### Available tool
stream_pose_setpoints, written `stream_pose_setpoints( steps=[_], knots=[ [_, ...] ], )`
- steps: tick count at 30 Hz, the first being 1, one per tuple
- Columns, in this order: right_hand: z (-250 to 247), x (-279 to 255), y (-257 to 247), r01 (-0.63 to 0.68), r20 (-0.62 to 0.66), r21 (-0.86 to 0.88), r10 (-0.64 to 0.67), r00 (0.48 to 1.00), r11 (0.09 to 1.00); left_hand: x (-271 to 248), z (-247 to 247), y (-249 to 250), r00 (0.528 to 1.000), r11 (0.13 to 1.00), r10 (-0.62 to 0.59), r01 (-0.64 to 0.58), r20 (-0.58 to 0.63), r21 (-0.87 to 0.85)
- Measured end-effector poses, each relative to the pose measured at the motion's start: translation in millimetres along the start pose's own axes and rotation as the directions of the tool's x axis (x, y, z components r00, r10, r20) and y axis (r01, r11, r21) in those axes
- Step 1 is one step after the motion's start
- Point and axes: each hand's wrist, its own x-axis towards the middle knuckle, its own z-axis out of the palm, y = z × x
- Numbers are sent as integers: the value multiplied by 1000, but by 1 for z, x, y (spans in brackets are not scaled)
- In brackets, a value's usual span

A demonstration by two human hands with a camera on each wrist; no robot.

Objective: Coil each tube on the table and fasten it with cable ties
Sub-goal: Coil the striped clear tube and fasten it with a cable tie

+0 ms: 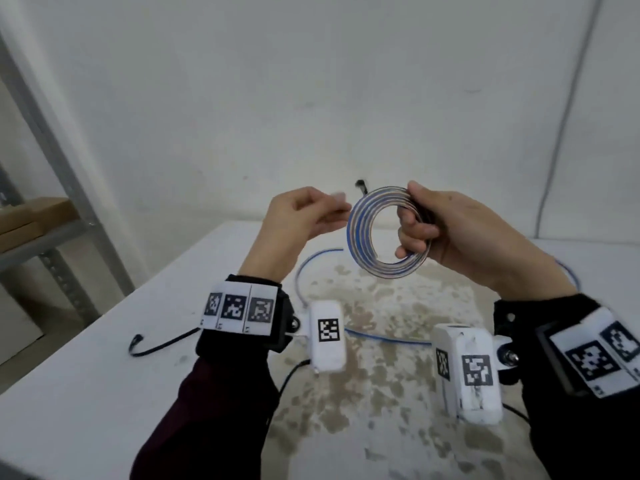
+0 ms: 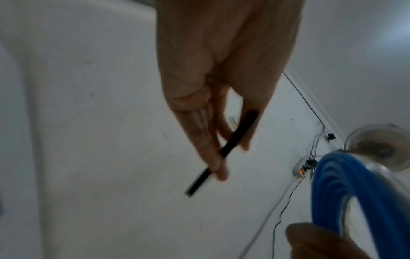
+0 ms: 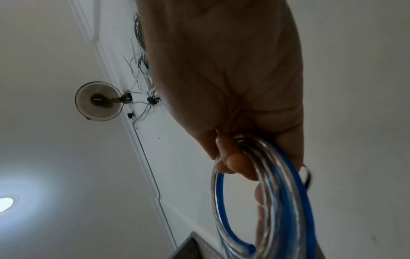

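Tubing wound into a tight ring of several turns, clear with a blue stripe, makes up the coiled tube point(image 1: 360, 233) that I hold upright in the air above the desk point(image 1: 104, 368). In the right wrist view the turns lie side by side, glossy and see-through, with the blue line running along them. My right hand point(image 1: 450, 233) grips the coil's right side, fingers curled through the middle of the ring and thumb over the top. A black cable tie point(image 2: 221, 154) is pinched in my left hand point(image 1: 301, 220) between thumb and fingertips, and its free end pokes out past the fingers. In the head view that hand sits just left of the coil, near it but apart; its fingertips are blurred there. A short black piece point(image 1: 360, 186) sticks up behind the top of the coil, and I cannot tell what it belongs to.

Below my hands a loose tube point(image 1: 311, 268) with the same blue stripe lies on the desk, curving from the middle toward my right wrist. The desk top is white with a worn, mottled patch in the centre. Its far edge meets the white wall, its left edge runs diagonally toward a metal shelf point(image 1: 52, 216), and a black cable point(image 1: 156, 346) trails over the left part.
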Motion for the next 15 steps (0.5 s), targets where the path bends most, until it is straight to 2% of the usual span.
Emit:
stream_pose_setpoints(
  steps=[3,8,11,15],
  knots=[
    [-18,-1,1,7,-46,15,-6,999,1000,17,25,-15,998,993,-58,59,14,-98],
    [-43,-4,1,-1,-90,-36,-2,996,999,37,49,-28,994,978,-80,94,79,-189],
    [-53,-6,1,-18,-106,-83,9,994,996,42,54,-38,988,986,-82,99,130,-132],
    [-57,-7,4,-49,-95,-179,32,995,983,48,50,-47,992,995,-96,94,79,22]
  ],
)
